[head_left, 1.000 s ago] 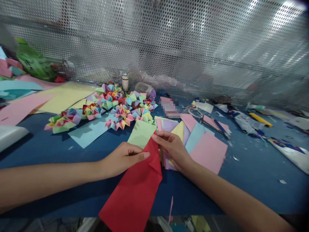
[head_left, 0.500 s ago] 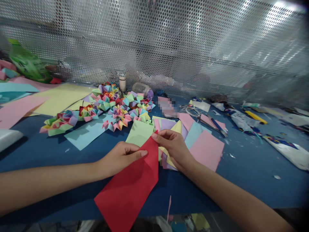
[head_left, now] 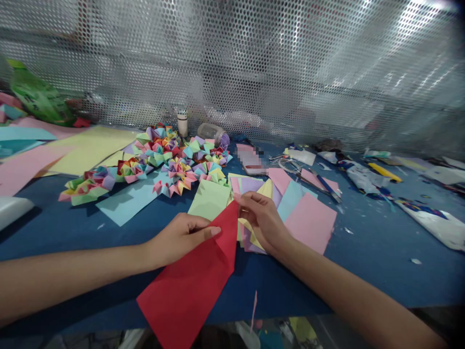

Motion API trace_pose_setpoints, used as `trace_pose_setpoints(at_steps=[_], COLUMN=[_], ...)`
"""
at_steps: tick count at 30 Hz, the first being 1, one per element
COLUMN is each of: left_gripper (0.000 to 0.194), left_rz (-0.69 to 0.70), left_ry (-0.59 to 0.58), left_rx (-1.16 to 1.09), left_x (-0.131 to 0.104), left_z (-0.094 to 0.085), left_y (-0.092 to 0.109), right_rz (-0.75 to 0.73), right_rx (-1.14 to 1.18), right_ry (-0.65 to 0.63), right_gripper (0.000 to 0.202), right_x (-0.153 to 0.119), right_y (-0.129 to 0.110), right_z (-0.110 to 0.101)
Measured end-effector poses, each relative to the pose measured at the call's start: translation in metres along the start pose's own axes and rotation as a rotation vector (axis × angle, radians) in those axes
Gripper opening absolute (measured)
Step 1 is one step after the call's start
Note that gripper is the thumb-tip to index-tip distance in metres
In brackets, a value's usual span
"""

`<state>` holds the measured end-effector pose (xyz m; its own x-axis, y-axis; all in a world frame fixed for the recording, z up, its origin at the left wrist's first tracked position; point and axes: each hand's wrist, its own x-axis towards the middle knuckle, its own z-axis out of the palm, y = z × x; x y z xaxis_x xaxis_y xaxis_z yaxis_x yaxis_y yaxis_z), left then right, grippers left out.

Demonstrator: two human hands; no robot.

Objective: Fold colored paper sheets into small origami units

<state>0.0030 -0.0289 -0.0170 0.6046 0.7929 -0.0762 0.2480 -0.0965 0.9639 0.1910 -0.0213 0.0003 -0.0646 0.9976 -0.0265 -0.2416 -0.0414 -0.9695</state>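
A sheet of red paper with a folded flap along its right side is held slanting over the front of the table. Its lower end hangs past the table edge. My left hand grips the upper left edge, thumb on top and the other fingers partly hidden underneath. At the pointed top corner, the fingertips of my right hand are pinched together on the paper. Just behind the hands lie a light green sheet, a fanned stack of coloured papers with a pink sheet on its right.
Folded paper ornaments cluster behind a blue sheet. A white bottle, a clear jar on its side and a green bottle are farther back. Scissors, a pen and paper scraps lie right, before a perforated metal panel.
My right fingertips have shifted slightly at the red paper's top corner. The paper's lower end has swung a little to the left, while my left hand keeps its grip.
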Motion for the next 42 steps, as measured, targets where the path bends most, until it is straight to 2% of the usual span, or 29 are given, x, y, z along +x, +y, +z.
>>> trace_pose_setpoints(at_steps=[3,5,8,12,16,23,30,34,42], left_gripper=[0.047,0.044,0.039,0.036,0.035,0.033,0.032,0.031,0.029], left_rz=[-0.037,-0.069,-0.089,-0.086,-0.069,0.007,0.041,-0.004,0.009], left_ry=[0.016,0.071,0.177,0.258,0.246,0.304,0.319,0.275,0.294], left_rx=[-0.033,-0.096,-0.236,-0.33,-0.341,-0.342,-0.414,-0.404,-0.405], left_x=[0.001,0.001,0.002,0.002,0.005,0.017,0.036,0.039,0.039], left_z=[-0.001,-0.001,-0.002,-0.002,-0.006,-0.021,-0.027,-0.03,-0.031], left_y=[-0.001,-0.001,-0.001,0.001,0.003,0.008,-0.007,-0.012,-0.012], right_rz=[-0.02,0.0,0.012,-0.096,-0.135,-0.17,-0.262,-0.236,-0.279], right_rx=[-0.027,-0.087,-0.298,-0.506,-0.504,-0.492,-0.665,-0.598,-0.556], right_ry=[0.004,-0.041,-0.141,-0.111,-0.075,-0.14,-0.122,-0.138,-0.033], right_gripper=[0.023,0.026,0.028,0.03,0.03,0.03,0.028,0.026,0.026], right_x=[0.002,0.002,0.001,0.002,0.003,0.016,0.041,0.045,0.042], right_y=[-0.001,-0.001,0.0,0.004,0.006,0.009,0.001,0.008,0.018], right_z=[0.001,0.001,0.0,-0.002,-0.002,-0.005,-0.007,-0.011,-0.018])
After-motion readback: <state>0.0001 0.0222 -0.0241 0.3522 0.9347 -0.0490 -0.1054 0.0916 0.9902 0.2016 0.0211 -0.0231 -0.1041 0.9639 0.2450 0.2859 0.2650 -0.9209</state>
